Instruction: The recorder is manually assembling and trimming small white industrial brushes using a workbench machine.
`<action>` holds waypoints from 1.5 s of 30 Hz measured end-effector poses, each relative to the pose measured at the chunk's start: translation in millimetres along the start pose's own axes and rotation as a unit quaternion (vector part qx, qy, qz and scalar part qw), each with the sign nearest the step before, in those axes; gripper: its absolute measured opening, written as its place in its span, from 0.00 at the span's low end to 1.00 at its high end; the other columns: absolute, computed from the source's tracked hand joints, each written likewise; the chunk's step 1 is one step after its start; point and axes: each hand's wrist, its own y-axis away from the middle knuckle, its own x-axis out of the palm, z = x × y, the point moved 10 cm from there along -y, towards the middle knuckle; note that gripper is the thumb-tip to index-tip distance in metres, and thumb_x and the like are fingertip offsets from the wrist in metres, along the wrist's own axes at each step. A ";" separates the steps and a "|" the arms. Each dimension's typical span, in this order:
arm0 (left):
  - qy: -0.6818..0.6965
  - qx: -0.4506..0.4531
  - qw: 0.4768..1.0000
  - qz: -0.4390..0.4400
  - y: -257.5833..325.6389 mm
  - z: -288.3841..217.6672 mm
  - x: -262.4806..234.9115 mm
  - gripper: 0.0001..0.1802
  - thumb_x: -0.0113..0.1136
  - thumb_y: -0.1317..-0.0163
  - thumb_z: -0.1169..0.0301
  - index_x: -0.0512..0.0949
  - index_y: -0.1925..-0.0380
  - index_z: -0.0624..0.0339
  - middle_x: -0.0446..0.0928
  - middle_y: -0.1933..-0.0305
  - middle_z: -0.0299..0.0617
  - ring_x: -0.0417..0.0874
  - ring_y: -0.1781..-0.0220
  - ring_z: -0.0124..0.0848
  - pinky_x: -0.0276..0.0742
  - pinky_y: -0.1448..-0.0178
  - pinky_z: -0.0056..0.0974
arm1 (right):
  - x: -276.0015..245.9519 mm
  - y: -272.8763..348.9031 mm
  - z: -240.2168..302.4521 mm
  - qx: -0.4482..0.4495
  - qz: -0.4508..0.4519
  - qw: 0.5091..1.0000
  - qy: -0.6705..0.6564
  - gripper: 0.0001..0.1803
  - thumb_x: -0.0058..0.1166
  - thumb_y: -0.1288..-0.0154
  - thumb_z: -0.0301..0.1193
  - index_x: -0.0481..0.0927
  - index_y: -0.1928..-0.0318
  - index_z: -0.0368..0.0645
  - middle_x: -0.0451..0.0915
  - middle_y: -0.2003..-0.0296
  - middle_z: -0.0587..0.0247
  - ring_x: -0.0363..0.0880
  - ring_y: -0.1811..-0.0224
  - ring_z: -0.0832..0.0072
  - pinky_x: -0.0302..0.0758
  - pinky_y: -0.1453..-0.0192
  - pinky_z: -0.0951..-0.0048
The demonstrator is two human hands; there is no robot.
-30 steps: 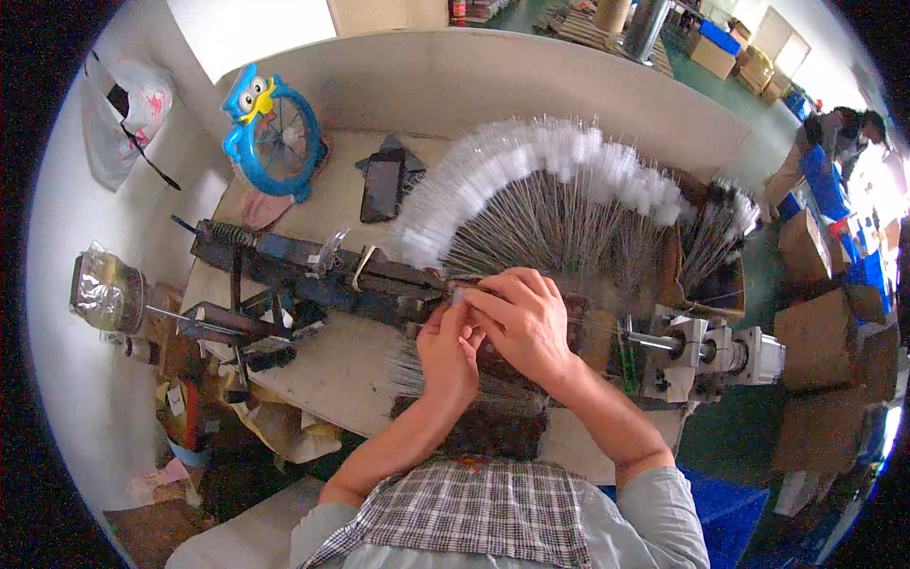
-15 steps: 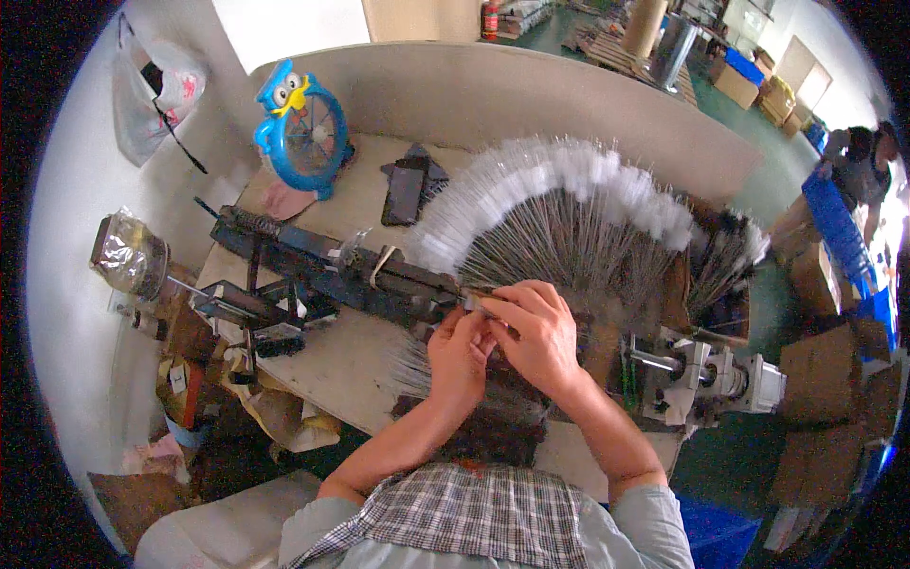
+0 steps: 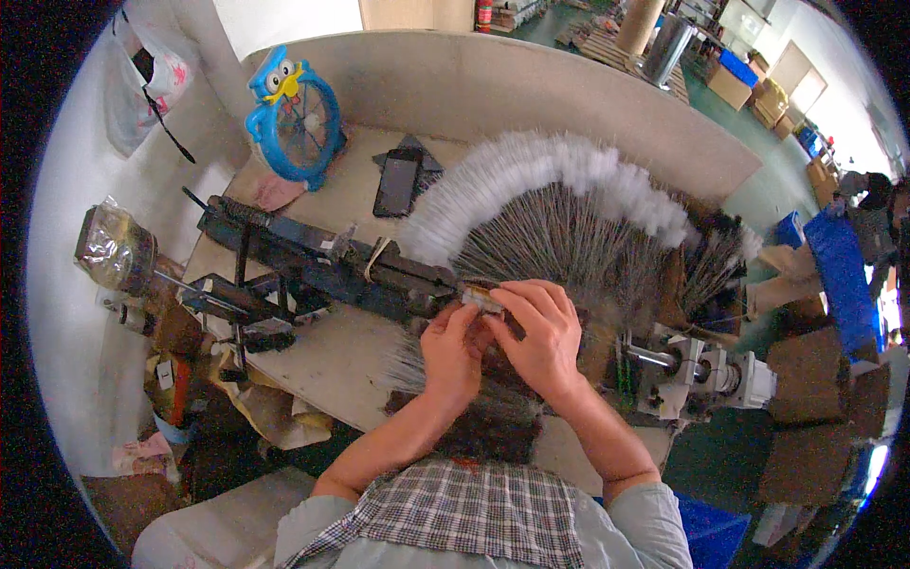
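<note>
Both hands meet at the near end of a long dark metal machine (image 3: 327,261). Between their fingertips is a small whitish piece (image 3: 483,301) with a brownish upper edge; its kind does not show. My left hand (image 3: 452,349) pinches it from the left and below, with the fingers curled. From the right, my right hand (image 3: 538,332) grips it with thumb and bent fingers. Beyond the hands, many thin wire-stemmed brushes (image 3: 569,180) with white bristle tips lie fanned out. More bristly strands (image 3: 403,365) show beside my left wrist.
A blue duck-shaped fan (image 3: 301,123) and a dark phone (image 3: 398,180) are toward the back of the table. A box of brushes (image 3: 706,294) and a metal rod mechanism (image 3: 701,370) stand at right. A raised board (image 3: 417,81) borders the far side. Another person (image 3: 872,213) is at far right.
The view has shifted slightly. The whitish piece shows more plainly between my fingertips, and my left fingers have drawn a little down from it. The person at far right appears lower.
</note>
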 end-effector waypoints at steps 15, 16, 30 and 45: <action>-0.068 0.035 0.997 -0.003 1.5 -10.1 2.4 0.04 0.52 0.41 0.74 0.73 0.67 0.61 0.75 0.66 0.38 0.78 0.66 0.28 0.76 0.61 0.32 | 15.1 -2.9 1.0 0.027 0.025 0.999 0.008 0.16 0.61 0.55 0.33 0.79 0.61 0.50 0.78 0.61 0.71 0.74 0.55 0.68 0.70 0.53 0.65; -0.017 0.019 1.000 -0.015 1.0 -6.7 2.9 0.04 0.52 0.40 0.73 0.73 0.67 0.61 0.75 0.67 0.38 0.77 0.66 0.27 0.76 0.62 0.31 | 14.3 -2.3 0.6 0.021 0.019 0.999 0.017 0.15 0.61 0.54 0.33 0.80 0.61 0.50 0.78 0.61 0.71 0.74 0.55 0.68 0.69 0.54 0.66; 0.018 0.002 0.999 -0.033 4.1 -5.7 10.7 0.03 0.54 0.40 0.72 0.74 0.69 0.59 0.75 0.70 0.35 0.77 0.71 0.22 0.76 0.67 0.24 | 12.7 -5.3 2.4 -0.030 0.033 0.999 0.023 0.15 0.61 0.56 0.32 0.81 0.63 0.54 0.77 0.62 0.72 0.74 0.58 0.69 0.70 0.55 0.66; 0.001 -0.006 0.998 -0.064 6.4 -6.3 6.9 0.04 0.53 0.40 0.73 0.72 0.71 0.61 0.71 0.73 0.37 0.75 0.73 0.24 0.77 0.67 0.26 | 4.0 -2.6 -4.5 -0.021 0.045 0.999 0.007 0.13 0.64 0.56 0.32 0.82 0.65 0.48 0.79 0.63 0.68 0.75 0.59 0.68 0.71 0.55 0.66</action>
